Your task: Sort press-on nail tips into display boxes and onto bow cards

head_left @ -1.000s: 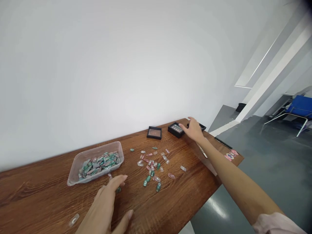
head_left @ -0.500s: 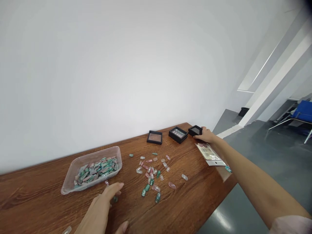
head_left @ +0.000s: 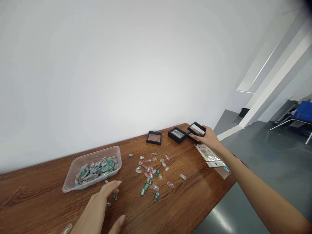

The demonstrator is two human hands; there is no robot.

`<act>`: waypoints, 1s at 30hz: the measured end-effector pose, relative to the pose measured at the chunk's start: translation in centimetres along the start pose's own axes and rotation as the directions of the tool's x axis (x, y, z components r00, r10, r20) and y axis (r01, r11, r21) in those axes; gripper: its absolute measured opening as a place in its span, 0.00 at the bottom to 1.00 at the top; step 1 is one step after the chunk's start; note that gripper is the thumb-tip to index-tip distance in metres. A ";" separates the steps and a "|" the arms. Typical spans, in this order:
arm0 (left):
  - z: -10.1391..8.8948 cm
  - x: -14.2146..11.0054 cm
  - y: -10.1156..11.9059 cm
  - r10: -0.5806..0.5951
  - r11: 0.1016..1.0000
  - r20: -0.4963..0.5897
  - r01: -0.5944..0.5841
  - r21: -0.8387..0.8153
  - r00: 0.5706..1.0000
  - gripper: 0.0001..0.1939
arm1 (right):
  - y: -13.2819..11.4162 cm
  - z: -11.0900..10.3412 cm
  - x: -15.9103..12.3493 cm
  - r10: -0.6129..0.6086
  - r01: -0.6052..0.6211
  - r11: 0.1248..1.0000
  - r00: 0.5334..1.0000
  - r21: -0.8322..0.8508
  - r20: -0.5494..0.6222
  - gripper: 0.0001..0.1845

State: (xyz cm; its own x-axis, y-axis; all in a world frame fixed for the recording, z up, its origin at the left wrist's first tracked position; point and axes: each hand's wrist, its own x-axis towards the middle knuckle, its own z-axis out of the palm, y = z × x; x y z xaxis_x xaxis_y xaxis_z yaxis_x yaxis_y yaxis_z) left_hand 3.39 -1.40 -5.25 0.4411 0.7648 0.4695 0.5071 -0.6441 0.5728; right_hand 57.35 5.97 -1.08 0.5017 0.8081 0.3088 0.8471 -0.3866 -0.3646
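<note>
At the far right end of the table, my right hand (head_left: 206,137) grips a black-framed case (head_left: 197,129) with a clear window, tilted up. Beneath it lies another black frame (head_left: 192,137), partly hidden by my fingers. My left hand (head_left: 99,208) rests low at the front left, thumb and fingers apart, holding nothing I can see. Beside its fingers are a few loose press-on nails (head_left: 115,197). More press-on nails (head_left: 151,175), pink, green and clear, are scattered over the middle of the table. A clear plastic tub (head_left: 70,172) full of such nails stands behind my left hand.
Along the wall sit an open black frame (head_left: 154,137) and a black case (head_left: 177,134) showing rows of nails. Clear packets (head_left: 211,156) lie by the right edge of the wooden table (head_left: 175,208). A blue chair (head_left: 303,112) stands on the floor beyond.
My right hand has lifted and tilted the upper black case, exposing another frame under it. My left hand has barely shifted.
</note>
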 end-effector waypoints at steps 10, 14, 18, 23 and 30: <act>-1.5 1.1 1.5 -0.147 0.988 -0.001 0.147 -0.039 0.989 0.26 | -13.1 -0.5 -11.4 -0.644 0.240 0.431 0.757 0.870 0.111 0.60; -2.0 2.5 3.0 -0.219 0.945 0.106 0.238 -0.224 0.970 0.27 | -18.6 0.9 -15.1 -0.792 0.073 0.268 0.584 0.961 0.176 0.63; -1.1 3.4 2.9 -0.130 0.921 0.073 0.147 -0.360 0.989 0.50 | -22.8 2.3 -17.4 -0.818 0.108 0.280 0.546 0.954 0.178 0.58; -0.3 3.4 2.3 -0.238 0.837 -0.001 0.204 -0.508 0.971 0.50 | -25.7 3.0 -19.4 -0.853 0.210 0.335 0.480 0.918 0.202 0.58; -1.1 3.7 2.2 -0.475 0.012 0.156 0.184 -0.983 0.866 0.34 | -24.0 3.1 -19.2 -0.874 0.331 0.305 0.471 0.893 0.124 0.59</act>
State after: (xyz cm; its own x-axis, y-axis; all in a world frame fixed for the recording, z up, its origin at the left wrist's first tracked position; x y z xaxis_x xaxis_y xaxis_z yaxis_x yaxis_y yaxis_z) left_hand 5.30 0.05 -1.47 0.2569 0.9660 0.0296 -0.6410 0.1474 0.7533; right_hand 26.88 1.10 -1.00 -0.5256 0.7732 0.3549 0.2685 0.5466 -0.7932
